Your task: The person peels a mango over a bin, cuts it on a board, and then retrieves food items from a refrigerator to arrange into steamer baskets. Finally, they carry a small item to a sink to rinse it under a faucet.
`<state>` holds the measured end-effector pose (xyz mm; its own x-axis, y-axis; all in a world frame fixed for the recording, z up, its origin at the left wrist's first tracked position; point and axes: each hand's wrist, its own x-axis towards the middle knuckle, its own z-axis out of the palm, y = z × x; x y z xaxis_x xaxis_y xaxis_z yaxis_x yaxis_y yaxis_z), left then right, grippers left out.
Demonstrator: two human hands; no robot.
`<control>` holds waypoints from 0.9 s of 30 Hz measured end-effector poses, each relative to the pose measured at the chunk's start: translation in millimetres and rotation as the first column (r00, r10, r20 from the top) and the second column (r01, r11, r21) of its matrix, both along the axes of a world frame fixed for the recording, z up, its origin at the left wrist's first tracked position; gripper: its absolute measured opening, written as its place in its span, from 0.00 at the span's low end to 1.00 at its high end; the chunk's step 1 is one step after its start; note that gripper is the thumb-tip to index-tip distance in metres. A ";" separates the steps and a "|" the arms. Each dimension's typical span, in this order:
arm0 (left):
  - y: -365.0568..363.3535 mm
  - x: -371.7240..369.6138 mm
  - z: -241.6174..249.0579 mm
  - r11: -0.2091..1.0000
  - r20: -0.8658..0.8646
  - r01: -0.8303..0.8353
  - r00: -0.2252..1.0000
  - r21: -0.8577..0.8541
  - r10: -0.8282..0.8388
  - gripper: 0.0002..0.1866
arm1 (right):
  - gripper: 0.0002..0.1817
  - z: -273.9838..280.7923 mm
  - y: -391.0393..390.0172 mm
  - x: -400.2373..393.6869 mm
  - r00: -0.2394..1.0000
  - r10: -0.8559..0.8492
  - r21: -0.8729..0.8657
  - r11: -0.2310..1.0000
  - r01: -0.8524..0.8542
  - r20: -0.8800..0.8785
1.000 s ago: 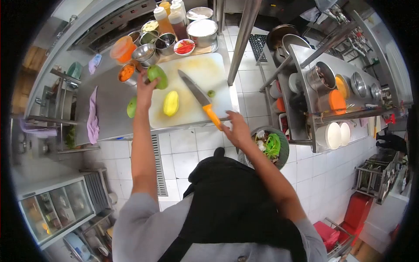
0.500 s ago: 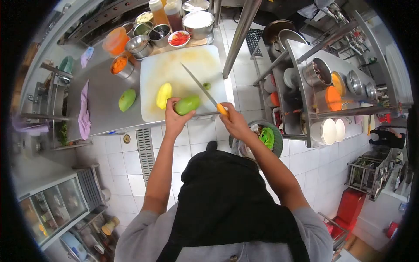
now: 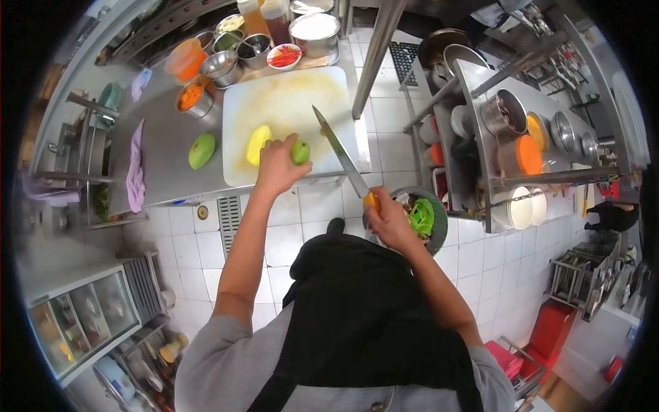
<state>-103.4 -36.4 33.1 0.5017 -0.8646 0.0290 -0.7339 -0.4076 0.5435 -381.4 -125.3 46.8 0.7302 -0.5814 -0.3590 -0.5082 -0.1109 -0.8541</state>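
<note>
My left hand (image 3: 280,167) is closed around a green mango (image 3: 300,152) at the front part of the white cutting board (image 3: 288,89). The fingers cover much of the fruit. Just left of that hand lies a peeled yellow mango (image 3: 257,143) on the board. My right hand (image 3: 390,221) grips the orange handle of a knife (image 3: 338,147). Its long blade points up and left over the board's right side, apart from the mango. Another unpeeled green mango (image 3: 202,151) rests on the steel counter (image 3: 165,165), left of the board.
Behind the board stand a bowl of red strips (image 3: 283,57), a pot of white contents (image 3: 314,34) and sauce bottles (image 3: 264,19). A container of orange pieces (image 3: 194,100) and a purple cloth (image 3: 136,168) are leftward. A waste bin (image 3: 439,230) stands below my right hand.
My right hand has drawn the knife down and right, away from the mango. My left hand has turned over the mango, with its fingers now on top.
</note>
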 end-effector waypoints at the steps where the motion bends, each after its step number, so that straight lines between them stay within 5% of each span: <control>1: -4.8 -2.1 -4.5 0.995 0.093 0.013 0.995 0.097 -0.022 0.39 | 0.18 0.0 1.3 -1.5 1.000 -0.007 0.003 1.000 0.007 -0.004; 3: -10.5 -5.9 -19.9 0.980 0.176 0.025 0.982 0.198 -0.061 0.41 | 0.17 -0.8 4.6 -3.4 0.996 0.070 -0.305 0.949 -0.083 -0.053; 6: -14.0 -9.7 -42.7 0.992 0.227 -0.078 0.973 0.100 0.054 0.39 | 0.16 -10.7 11.3 -3.9 0.994 0.101 -0.459 0.886 -0.067 0.050; 11: -10.4 -13.0 -44.1 0.994 0.103 -0.080 0.992 0.075 0.072 0.32 | 0.16 -11.3 16.6 -0.8 0.990 0.128 -0.403 0.904 -0.142 -0.063; 27: -16.8 -9.5 -42.4 0.986 0.076 -0.051 0.996 0.159 0.040 0.30 | 0.12 -18.1 26.7 13.1 0.957 0.165 -0.432 0.864 -0.257 -0.239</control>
<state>-112.9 -53.2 -9.3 0.5423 -0.8372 -0.0708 -0.7477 -0.5193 0.4139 -368.3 -98.6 28.7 0.7997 -0.5523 -0.2355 -0.5733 -0.5856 -0.5731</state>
